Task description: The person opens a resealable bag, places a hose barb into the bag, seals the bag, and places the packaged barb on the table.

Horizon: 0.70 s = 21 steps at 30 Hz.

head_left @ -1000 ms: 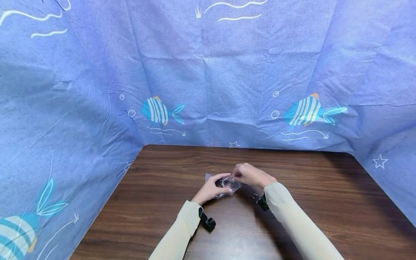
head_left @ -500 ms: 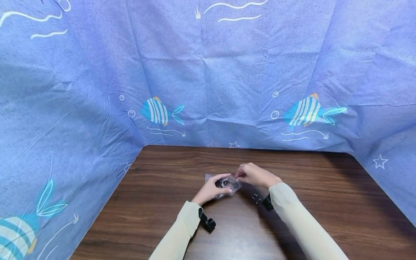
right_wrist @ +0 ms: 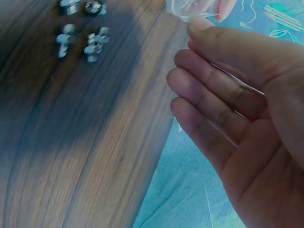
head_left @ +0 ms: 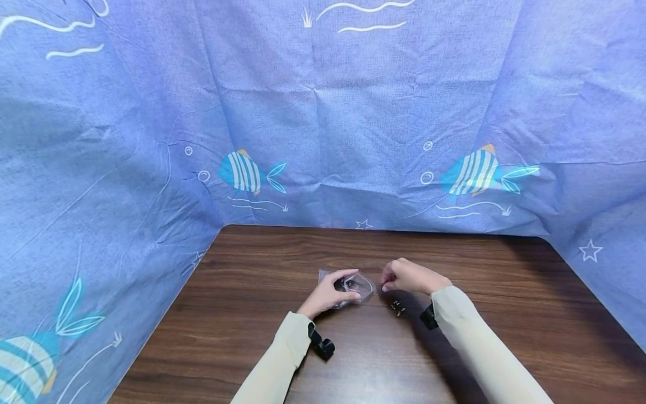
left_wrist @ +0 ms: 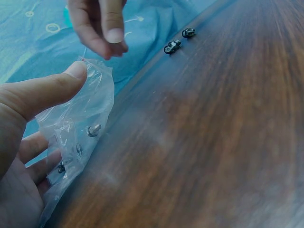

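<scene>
On the middle part of the dark wooden table [head_left: 262, 269], the left hand [head_left: 325, 294] is grasping a clear plastic bag [left_wrist: 97, 92] between thumb and fingers, its mouth spread toward the right hand [head_left: 411, 276], and at least one small metal piece [left_wrist: 94, 130] is visible inside. The right hand is just beside this mouth, thumb and index finger brought together, but I cannot tell whether they pinch something. Nearer to the person, several metal parts [head_left: 397, 307], which seem to be screws, lie on the table.
</scene>
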{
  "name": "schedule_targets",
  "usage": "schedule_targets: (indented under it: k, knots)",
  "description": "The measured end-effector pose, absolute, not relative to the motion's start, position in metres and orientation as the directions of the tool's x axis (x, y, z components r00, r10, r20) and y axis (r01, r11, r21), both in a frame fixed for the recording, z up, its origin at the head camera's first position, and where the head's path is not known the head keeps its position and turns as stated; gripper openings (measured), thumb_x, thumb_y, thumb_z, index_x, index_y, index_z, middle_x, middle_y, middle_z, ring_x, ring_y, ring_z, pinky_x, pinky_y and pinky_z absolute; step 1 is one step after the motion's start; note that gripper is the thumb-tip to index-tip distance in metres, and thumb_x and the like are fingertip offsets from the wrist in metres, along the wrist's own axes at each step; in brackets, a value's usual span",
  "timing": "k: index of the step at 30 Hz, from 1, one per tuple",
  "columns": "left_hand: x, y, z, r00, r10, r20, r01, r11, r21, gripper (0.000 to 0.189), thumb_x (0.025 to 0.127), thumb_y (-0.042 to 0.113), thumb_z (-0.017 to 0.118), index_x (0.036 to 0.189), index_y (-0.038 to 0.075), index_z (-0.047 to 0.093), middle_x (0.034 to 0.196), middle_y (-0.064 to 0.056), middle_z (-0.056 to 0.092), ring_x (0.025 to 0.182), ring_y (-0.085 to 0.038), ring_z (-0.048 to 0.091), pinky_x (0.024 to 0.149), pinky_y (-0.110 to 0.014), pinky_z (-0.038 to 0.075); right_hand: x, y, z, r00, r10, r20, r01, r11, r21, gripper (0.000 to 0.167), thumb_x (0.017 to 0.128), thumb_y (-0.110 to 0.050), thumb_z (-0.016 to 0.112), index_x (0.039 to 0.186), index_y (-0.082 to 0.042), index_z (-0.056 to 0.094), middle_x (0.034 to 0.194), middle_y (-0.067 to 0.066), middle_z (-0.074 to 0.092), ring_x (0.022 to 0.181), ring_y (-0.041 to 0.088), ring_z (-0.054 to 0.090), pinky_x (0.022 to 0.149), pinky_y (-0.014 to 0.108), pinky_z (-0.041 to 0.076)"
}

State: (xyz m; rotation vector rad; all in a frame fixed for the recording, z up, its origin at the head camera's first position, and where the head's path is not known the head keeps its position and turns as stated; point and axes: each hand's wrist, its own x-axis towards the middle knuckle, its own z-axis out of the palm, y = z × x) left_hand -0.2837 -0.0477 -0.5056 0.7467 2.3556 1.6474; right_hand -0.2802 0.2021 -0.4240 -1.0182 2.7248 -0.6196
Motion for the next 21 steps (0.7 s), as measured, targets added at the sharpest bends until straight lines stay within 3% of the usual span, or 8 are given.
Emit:
schedule_targets:
  k: [7, 15, 21]
  knots:
    - [-0.282, -0.046, -0.504, -0.866, 0.484, 0.123, 0.279, 0.265, 0.923, 0.061, 0.081, 0.022, 0.079, 0.136, 0.017, 0.055, 0.139, -0.002, 0.056, 0.128, -0.020, 0.049, 0.110, -0.041, 0.034, -0.277, 0.212, -0.428, -0.765, -0.640, -0.072, -0.547, 0.705, -0.452, 0.007, 0.080, -0.010, 0.075, 0.086, -0.007, 0.072, 0.079, -0.004, 0.069, 0.070, 0.002, 0.058, 0.065, 0.019, 0.050]
    - [-0.267, -0.048, -0.475, -0.856, 0.506, 0.103, 0.275, 0.277, 0.921, 0.059, 0.083, 0.015, 0.076, 0.137, 0.007, 0.053, 0.139, -0.011, 0.054, 0.129, -0.028, 0.047, 0.109, -0.043, 0.035, -0.273, 0.219, -0.431, -0.774, -0.618, -0.139, -0.508, 0.737, -0.445, 0.007, 0.078, -0.009, 0.076, 0.084, -0.009, 0.074, 0.080, -0.006, 0.071, 0.070, 0.001, 0.058, 0.064, 0.018, 0.049]
    - [-0.262, -0.048, -0.468, -0.858, 0.500, 0.120, 0.288, 0.274, 0.918, 0.057, 0.083, 0.013, 0.076, 0.135, 0.005, 0.055, 0.138, -0.012, 0.055, 0.128, -0.029, 0.049, 0.108, -0.045, 0.036, -0.270, 0.223, -0.433, -0.780, -0.602, -0.173, -0.478, 0.751, -0.456, 0.006, 0.077, -0.009, 0.077, 0.081, -0.010, 0.073, 0.078, -0.007, 0.069, 0.068, 0.001, 0.056, 0.062, 0.019, 0.048]
